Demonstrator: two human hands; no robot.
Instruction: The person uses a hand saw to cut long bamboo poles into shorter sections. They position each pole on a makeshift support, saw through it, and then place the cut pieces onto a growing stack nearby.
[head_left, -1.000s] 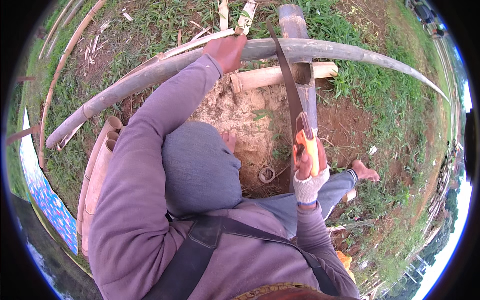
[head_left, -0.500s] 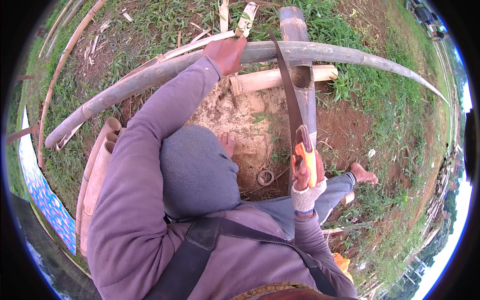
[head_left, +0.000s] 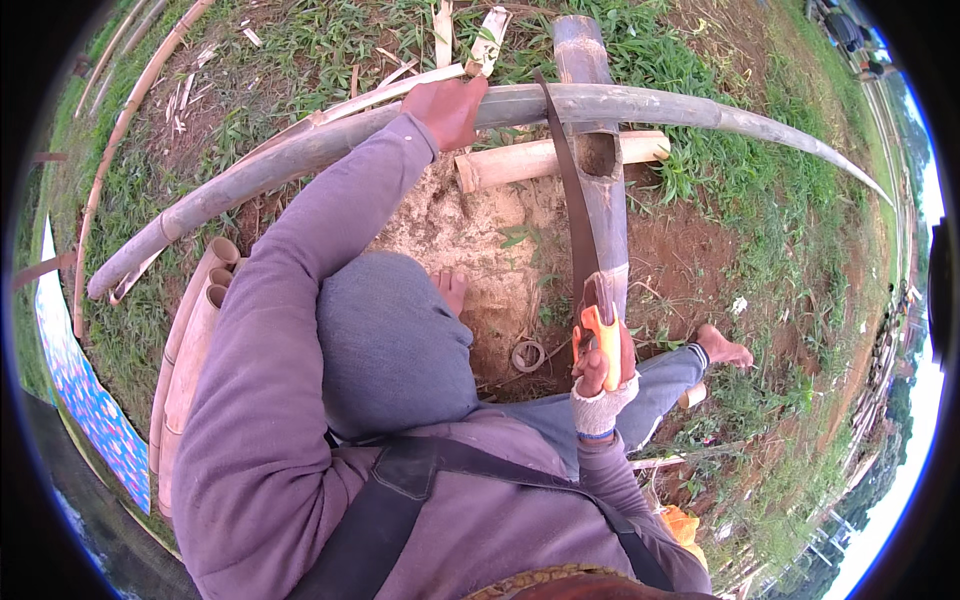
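Observation:
A long grey-green bamboo pole (head_left: 660,104) lies across in front of me, appearing curved in this wide view. My left hand (head_left: 447,112) is closed around it, left of the saw. In a partly gloved grip, my right hand (head_left: 605,368) holds the orange handle of a hand saw (head_left: 574,195). The saw's dark blade runs away from me, and its far part rests against the pole. Beneath the pole lies a thicker bamboo log (head_left: 607,225) with a hole cut in its upper side (head_left: 598,155). Beside it is a short pale bamboo piece (head_left: 510,165).
Cut bamboo tubes (head_left: 190,350) stand at my left, near a blue patterned sheet (head_left: 85,400). A roll of tape (head_left: 528,356) lies on the ground by my bare foot (head_left: 452,288). Split bamboo strips (head_left: 490,40) lie in the grass beyond the pole. My other foot (head_left: 722,347) stretches to the right.
My right hand and the saw have shifted slightly back toward me and left. My left hand keeps its hold on the pole, which stays nearly in place.

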